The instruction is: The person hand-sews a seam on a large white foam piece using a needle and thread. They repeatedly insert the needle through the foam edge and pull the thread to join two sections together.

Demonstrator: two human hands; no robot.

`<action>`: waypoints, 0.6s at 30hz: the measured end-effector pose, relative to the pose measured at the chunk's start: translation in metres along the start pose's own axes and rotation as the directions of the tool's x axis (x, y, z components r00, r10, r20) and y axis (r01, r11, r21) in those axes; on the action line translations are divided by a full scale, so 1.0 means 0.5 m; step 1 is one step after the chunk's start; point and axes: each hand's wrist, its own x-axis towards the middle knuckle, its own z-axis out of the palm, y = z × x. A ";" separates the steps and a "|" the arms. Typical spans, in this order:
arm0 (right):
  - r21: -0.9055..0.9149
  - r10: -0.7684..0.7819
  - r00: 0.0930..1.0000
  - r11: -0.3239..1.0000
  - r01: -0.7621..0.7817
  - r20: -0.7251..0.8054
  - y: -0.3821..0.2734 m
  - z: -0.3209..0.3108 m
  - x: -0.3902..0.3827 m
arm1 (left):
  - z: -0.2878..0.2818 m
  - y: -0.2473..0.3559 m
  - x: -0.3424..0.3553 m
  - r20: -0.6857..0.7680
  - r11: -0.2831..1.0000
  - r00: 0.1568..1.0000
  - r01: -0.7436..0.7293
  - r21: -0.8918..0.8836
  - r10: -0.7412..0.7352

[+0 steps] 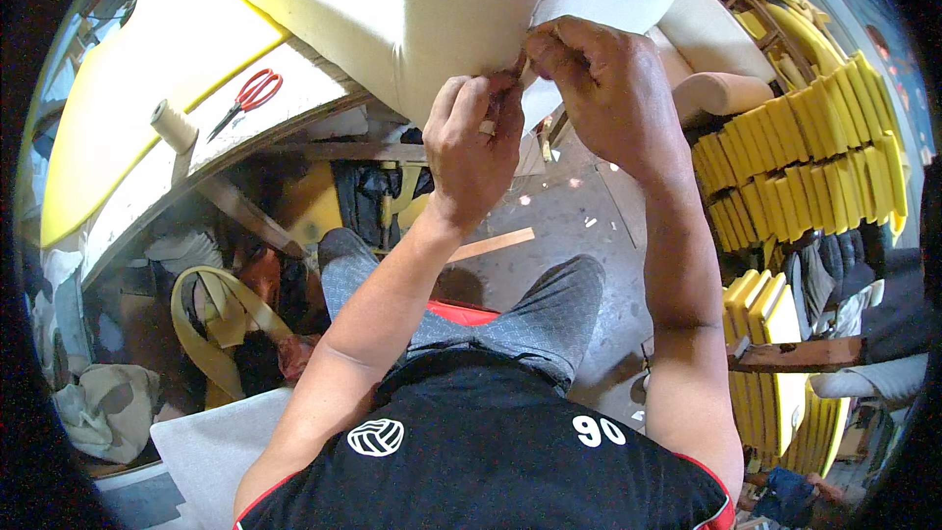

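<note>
A large piece covered in cream fabric (461, 10) fills the top middle, its lower edge coming down to my fingers. My left hand (476, 142) is closed, thumb and fingertips pinching the fabric at that edge. Just to its right, my right hand (608, 88) is bent at the wrist, its thumb and forefinger pressed together beside a seam line. Whatever the right fingertips hold is too small or too hidden to make out. Both hands nearly meet at the fingertips. On the table to the left lie red-handled scissors (253, 93), and a cone of pale thread (175, 126) stands near them.
The wooden table (128, 177) carries a yellow foam sheet (59, 186). Stacks of yellow foam pads (805, 152) rise at the right, near a rolled cream cloth (724, 94). A wood strip (496, 243) lies low by my knees. Another person (785, 496) shows at the lower right.
</note>
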 end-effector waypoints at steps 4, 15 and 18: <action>-0.003 0.060 0.997 0.998 -0.060 0.052 -0.005 -0.004 -0.003 | -0.024 0.022 -0.022 0.042 0.962 0.983 0.182 -0.203 -0.177; 0.845 0.497 0.867 0.450 -0.288 0.031 -0.037 0.062 -0.088 | -0.071 0.095 -0.138 0.446 0.795 0.842 0.481 -0.369 -0.302; 0.804 0.466 0.883 0.548 -0.231 -0.064 -0.025 0.038 -0.090 | -0.081 0.070 -0.125 0.274 0.908 0.920 0.347 -0.233 -0.281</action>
